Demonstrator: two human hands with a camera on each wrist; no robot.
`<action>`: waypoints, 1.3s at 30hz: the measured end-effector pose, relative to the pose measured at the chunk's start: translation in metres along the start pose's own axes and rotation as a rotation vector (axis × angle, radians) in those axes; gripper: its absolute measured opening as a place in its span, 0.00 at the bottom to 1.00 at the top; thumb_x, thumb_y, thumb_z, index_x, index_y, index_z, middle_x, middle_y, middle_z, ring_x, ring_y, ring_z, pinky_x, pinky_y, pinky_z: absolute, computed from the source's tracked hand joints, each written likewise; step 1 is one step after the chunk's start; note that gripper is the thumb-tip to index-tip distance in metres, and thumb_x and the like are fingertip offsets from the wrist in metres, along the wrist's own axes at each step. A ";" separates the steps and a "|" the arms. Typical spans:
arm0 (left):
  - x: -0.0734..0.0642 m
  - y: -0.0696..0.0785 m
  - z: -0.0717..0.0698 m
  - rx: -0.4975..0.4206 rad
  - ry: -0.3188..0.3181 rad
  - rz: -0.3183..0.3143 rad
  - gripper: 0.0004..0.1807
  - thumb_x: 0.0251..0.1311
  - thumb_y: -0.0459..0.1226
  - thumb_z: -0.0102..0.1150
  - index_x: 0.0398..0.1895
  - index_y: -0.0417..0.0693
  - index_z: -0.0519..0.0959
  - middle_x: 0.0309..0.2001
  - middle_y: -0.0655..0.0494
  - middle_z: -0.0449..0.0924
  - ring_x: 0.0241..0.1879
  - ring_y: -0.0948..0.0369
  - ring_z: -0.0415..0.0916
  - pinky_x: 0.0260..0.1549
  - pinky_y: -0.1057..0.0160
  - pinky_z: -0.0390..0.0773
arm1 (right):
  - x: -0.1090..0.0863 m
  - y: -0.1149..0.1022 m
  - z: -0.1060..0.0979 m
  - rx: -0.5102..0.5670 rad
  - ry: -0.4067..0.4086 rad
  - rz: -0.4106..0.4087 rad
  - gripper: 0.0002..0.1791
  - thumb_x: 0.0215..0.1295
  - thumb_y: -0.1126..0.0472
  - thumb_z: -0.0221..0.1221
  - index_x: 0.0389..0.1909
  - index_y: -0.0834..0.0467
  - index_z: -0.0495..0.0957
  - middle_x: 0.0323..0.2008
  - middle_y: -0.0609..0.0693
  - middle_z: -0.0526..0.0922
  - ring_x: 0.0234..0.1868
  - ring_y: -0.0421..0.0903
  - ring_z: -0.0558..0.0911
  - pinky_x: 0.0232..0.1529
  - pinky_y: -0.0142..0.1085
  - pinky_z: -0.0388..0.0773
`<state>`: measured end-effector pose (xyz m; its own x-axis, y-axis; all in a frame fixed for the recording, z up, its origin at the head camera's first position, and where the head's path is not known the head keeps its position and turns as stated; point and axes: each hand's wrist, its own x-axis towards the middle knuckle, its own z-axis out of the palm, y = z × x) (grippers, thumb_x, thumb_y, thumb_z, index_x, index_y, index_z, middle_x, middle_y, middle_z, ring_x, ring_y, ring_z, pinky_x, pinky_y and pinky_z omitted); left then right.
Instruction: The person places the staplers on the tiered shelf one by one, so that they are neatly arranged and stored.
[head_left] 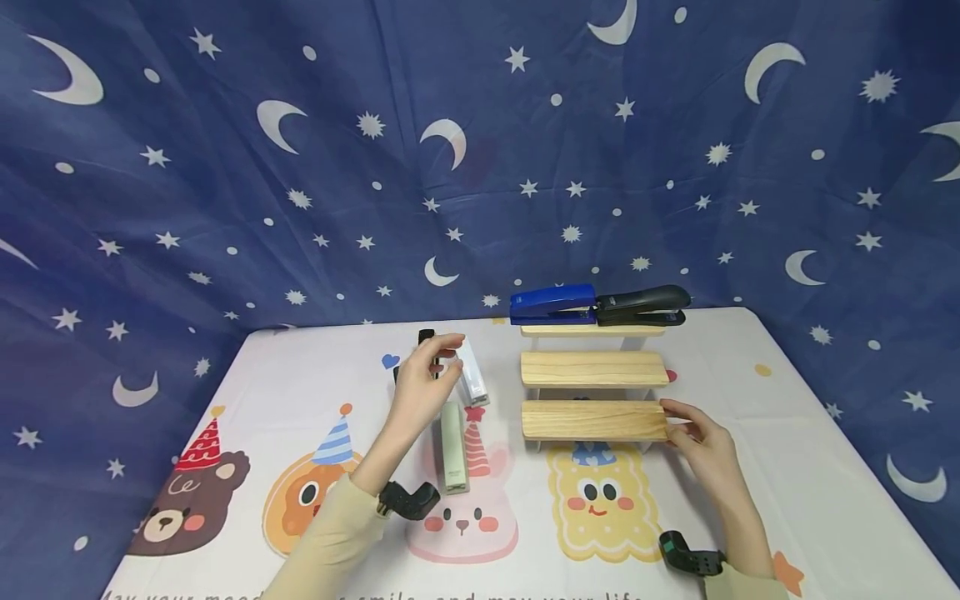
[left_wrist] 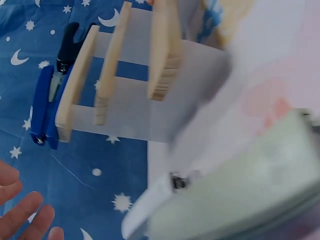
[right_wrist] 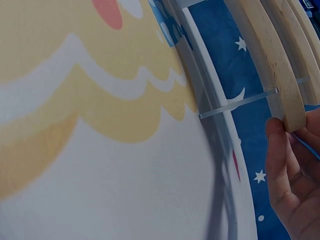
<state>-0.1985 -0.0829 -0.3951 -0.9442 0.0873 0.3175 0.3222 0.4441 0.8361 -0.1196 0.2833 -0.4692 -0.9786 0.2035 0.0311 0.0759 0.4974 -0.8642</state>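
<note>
Behind, a starry blue curtain [head_left: 712, 225] backs the white cartoon tablecloth [head_left: 787, 467]. A three-step wooden rack [head_left: 592, 421] carries a blue stapler [head_left: 553, 298] and a black stapler [head_left: 641, 300] on top; the right hand [head_left: 701, 446] pinches its lowest step's end. The left hand [head_left: 422, 390], loosely spread and holding nothing, partly hides a dark object [head_left: 426, 335] beside white and green staplers [head_left: 453, 450].

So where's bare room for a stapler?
The middle step and lower step are bare, though the right hand grips the lower one's right end. The table is open right of that hand. It's crowded on the top step, under the blue stapler and black stapler, and around the left hand, near the white stapler, green stapler and something dark, half-hidden.
</note>
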 end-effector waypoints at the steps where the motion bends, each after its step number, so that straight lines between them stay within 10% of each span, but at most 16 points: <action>1: -0.003 -0.003 0.000 0.009 0.003 -0.012 0.19 0.58 0.30 0.57 0.54 0.47 0.79 0.50 0.49 0.82 0.50 0.51 0.79 0.48 0.50 0.77 | 0.000 0.000 0.000 -0.003 0.001 -0.003 0.22 0.68 0.66 0.50 0.62 0.65 0.70 0.56 0.64 0.76 0.37 0.21 0.73 0.38 0.22 0.78; 24: -0.072 -0.040 0.018 0.086 0.030 -0.217 0.26 0.53 0.32 0.62 0.59 0.46 0.75 0.55 0.45 0.74 0.52 0.48 0.74 0.46 0.50 0.78 | 0.000 0.000 0.000 -0.001 0.002 -0.001 0.22 0.68 0.66 0.50 0.62 0.64 0.70 0.56 0.63 0.75 0.37 0.21 0.74 0.37 0.23 0.78; 32: -0.088 -0.045 0.031 0.100 0.021 -0.292 0.34 0.49 0.32 0.65 0.64 0.48 0.70 0.54 0.44 0.70 0.40 0.58 0.71 0.36 0.65 0.74 | -0.001 -0.001 0.000 -0.001 0.006 0.013 0.22 0.68 0.66 0.49 0.62 0.64 0.70 0.55 0.63 0.75 0.36 0.20 0.73 0.37 0.22 0.79; 39: -0.097 -0.047 0.042 0.105 0.061 -0.289 0.38 0.46 0.32 0.67 0.65 0.50 0.68 0.59 0.43 0.68 0.48 0.49 0.73 0.46 0.49 0.74 | 0.000 -0.001 0.000 0.005 0.000 0.014 0.22 0.69 0.66 0.49 0.63 0.64 0.69 0.56 0.64 0.75 0.37 0.21 0.73 0.37 0.22 0.78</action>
<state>-0.1253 -0.0746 -0.4840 -0.9889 -0.1081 0.1019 0.0290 0.5325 0.8459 -0.1196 0.2833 -0.4686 -0.9774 0.2107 0.0194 0.0885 0.4904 -0.8670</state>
